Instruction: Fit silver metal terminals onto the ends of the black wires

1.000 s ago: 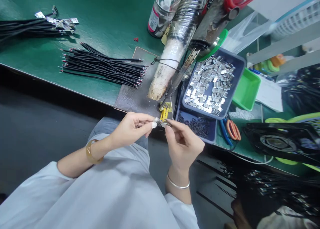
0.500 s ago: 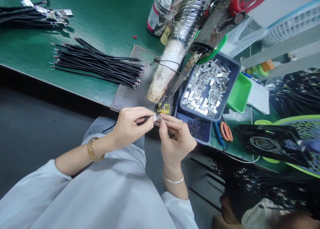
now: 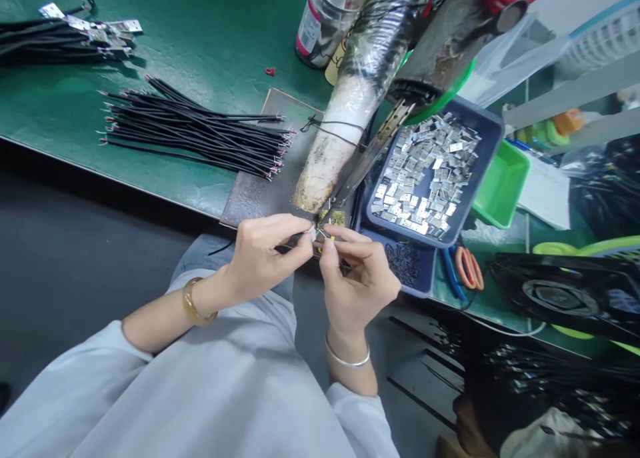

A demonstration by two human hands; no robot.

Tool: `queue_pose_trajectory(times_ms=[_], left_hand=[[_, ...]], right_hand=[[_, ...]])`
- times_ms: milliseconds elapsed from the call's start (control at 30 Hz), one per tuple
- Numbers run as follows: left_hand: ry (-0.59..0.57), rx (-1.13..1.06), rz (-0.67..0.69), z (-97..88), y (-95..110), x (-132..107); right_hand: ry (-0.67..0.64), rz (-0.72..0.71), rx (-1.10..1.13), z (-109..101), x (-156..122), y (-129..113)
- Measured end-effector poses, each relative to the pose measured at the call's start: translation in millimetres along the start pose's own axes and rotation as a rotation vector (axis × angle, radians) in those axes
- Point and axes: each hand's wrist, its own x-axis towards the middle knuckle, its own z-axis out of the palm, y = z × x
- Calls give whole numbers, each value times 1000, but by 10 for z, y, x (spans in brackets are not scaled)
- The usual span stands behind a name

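Note:
In the head view my left hand point(image 3: 267, 255) pinches a black cable point(image 3: 220, 250), whose tail sticks out behind the hand. A small pale piece, apparently a metal connector, shows at its fingertips. My right hand point(image 3: 355, 271) is closed close beside it, thumb and finger around something thin; a tiny yellow bit shows there, but its kind is unclear. Just beyond the fingertips ends a slender metal rod point(image 3: 370, 151) with a perforated sleeve, resembling a soldering iron. A yellowish pad point(image 3: 337, 217) lies under its tip, partly hidden by the fingers.
Stripped black cables point(image 3: 195, 131) lie left on the green bench point(image 3: 210, 18); cables with metal connectors point(image 3: 100, 31) are behind. A plastic-wrapped hose point(image 3: 345, 111) slants over the board point(image 3: 250, 191). Right are a tray of metal connectors point(image 3: 485, 178), pliers point(image 3: 465, 268) and a fan point(image 3: 560, 295).
The view has shifted slightly, so objects on the right sit farther right. Both hands keep their pinch at the rod's tip. A yellow bit now shows at my right fingertips.

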Motion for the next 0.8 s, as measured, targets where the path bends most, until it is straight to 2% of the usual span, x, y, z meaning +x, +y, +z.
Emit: queue_pose_trajectory(times_ms=[400, 600, 800], left_hand=[[-63, 97, 35, -41, 2, 12], [-47, 112, 72, -51, 23, 44], [-78, 115, 55, -63, 21, 17]], right_hand=[[-7, 28, -2, 22, 49, -25], [10, -13, -13, 26, 96, -49], [-46, -59, -59, 6, 67, -38]])
